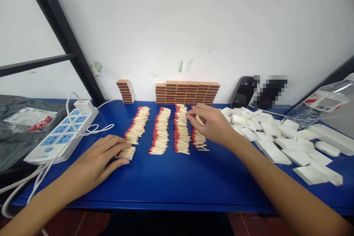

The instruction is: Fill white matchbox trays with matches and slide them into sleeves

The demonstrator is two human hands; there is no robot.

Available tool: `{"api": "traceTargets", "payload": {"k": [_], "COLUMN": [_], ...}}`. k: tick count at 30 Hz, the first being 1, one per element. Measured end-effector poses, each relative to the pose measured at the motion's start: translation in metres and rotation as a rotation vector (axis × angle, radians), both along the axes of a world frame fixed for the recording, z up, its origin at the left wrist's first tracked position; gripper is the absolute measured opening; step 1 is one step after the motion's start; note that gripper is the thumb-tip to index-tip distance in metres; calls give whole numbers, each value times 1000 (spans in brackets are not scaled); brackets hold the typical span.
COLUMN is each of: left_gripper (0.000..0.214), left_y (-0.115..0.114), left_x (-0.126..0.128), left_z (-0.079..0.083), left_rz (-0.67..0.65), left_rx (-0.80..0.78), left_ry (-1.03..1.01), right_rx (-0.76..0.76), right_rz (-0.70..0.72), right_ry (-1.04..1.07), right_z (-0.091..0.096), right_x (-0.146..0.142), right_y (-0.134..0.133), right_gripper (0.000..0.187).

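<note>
Several rows of red-tipped matches (161, 131) lie side by side on the blue table (171, 180). My left hand (102, 156) rests on the table with its fingers closed round a small open matchbox tray (126, 152) holding matches. My right hand (210, 123) reaches over the rightmost row of matches (198, 138), fingertips pinched on matches at the top of a row. Stacked brown matchbox sleeves (187, 93) stand against the wall behind the rows, with a smaller stack (125, 91) to their left.
A pile of white box trays (272, 140) covers the right side. A white and blue power strip (62, 132) with cables lies at the left. A dark phone (243, 91) leans on the wall, and a clear plastic bag (320, 108) sits at the far right.
</note>
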State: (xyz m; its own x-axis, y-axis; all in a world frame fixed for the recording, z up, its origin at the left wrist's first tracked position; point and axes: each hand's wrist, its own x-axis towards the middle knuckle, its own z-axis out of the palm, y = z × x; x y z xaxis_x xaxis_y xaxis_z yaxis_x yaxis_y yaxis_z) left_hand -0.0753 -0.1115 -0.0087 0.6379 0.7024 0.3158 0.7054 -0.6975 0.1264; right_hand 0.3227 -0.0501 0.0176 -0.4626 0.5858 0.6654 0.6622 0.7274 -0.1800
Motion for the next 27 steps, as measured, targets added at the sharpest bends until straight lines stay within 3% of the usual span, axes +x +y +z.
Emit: {"api": "traceTargets", "payload": {"k": [9,16,22,27], "left_gripper": [30,30,36,40], "left_y": [7,21,39,34], "left_x": [-2,2,3,0], "left_z": [-1,11,11,11], "left_rz": [-46,-45,23,101], "left_rx": [-4,51,120,148], "left_ry": [2,-53,-50,-56], "right_rx": [32,35,6,14], "right_rz": [99,76,71,60], "right_ry": [-97,-47,-49,-55], "right_z": [-11,-12,-14,-13], "right_x": [-39,-27,-21,-16], "right_y": [-10,-4,-4,-4], "right_gripper": [18,17,16,18]}}
